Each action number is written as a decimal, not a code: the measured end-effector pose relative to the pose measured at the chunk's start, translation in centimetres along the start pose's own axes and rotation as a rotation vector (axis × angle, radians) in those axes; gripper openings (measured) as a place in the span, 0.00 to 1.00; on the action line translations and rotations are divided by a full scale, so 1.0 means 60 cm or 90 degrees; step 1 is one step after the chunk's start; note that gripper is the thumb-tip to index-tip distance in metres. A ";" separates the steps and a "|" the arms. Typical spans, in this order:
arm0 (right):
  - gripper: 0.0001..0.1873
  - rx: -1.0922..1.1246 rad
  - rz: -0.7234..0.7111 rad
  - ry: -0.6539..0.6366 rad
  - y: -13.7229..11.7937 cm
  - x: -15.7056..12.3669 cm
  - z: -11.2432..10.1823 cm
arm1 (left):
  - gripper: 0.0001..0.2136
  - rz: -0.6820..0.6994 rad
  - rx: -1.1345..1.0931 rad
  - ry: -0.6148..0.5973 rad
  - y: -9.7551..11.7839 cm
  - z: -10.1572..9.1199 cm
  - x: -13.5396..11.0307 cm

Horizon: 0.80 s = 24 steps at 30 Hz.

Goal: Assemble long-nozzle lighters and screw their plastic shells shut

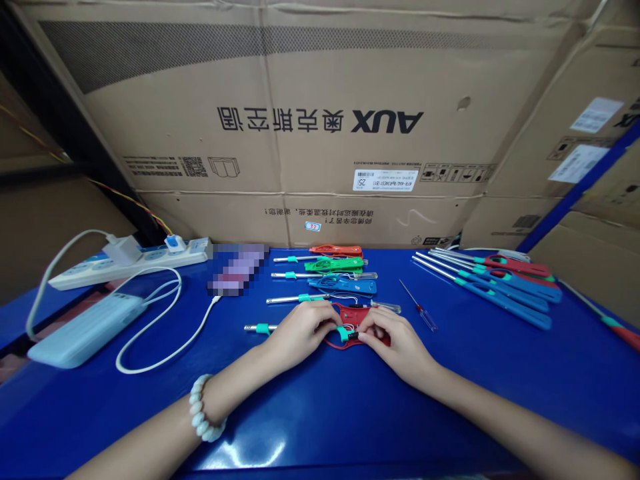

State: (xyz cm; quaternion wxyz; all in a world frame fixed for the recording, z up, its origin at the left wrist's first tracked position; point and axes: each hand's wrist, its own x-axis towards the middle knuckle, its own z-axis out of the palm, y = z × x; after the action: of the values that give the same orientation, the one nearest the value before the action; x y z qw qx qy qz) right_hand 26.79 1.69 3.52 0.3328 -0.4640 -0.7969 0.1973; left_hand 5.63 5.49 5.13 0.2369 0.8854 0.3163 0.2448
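My left hand (303, 331) pinches a small green plastic piece (343, 331) between thumb and fingertips. From the right, my right hand (400, 340) has its fingers closed on a small black part (353, 335) that meets the green piece. Both hands are over an open red lighter shell (353, 313), partly covered by my fingers. A metal lighter tube with a green collar (261, 328) sticks out to the left behind my left hand. Just beyond lies another tube (285, 300) with a green collar, wires and a clear fuel tank (387, 307).
Farther back lie open blue (345, 286), green (335, 265) and orange (337, 251) lighter shells with tubes. A screwdriver (423, 312) lies right of my hands, near a pile of long lighters (510, 287). Left are a power bank (90, 330), white cable (150, 370) and power strip (155, 257).
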 end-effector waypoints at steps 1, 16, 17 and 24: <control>0.06 0.000 -0.003 0.000 0.000 0.000 0.000 | 0.09 0.007 0.002 -0.004 0.000 0.000 0.000; 0.09 -0.053 -0.090 -0.005 0.001 -0.003 -0.001 | 0.06 0.028 0.123 -0.039 0.018 -0.005 -0.009; 0.09 -0.058 -0.097 -0.003 0.002 -0.004 -0.001 | 0.06 0.025 0.133 -0.041 0.020 -0.005 -0.009; 0.10 -0.186 -0.178 0.005 0.003 -0.008 -0.001 | 0.05 0.025 0.166 -0.038 0.024 -0.002 -0.009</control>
State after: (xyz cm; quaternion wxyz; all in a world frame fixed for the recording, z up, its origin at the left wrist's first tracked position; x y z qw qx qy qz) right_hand 27.10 1.37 3.32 0.2893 -0.3930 -0.8723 0.0295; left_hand 5.82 4.15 5.87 0.1239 0.9217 0.3207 0.1797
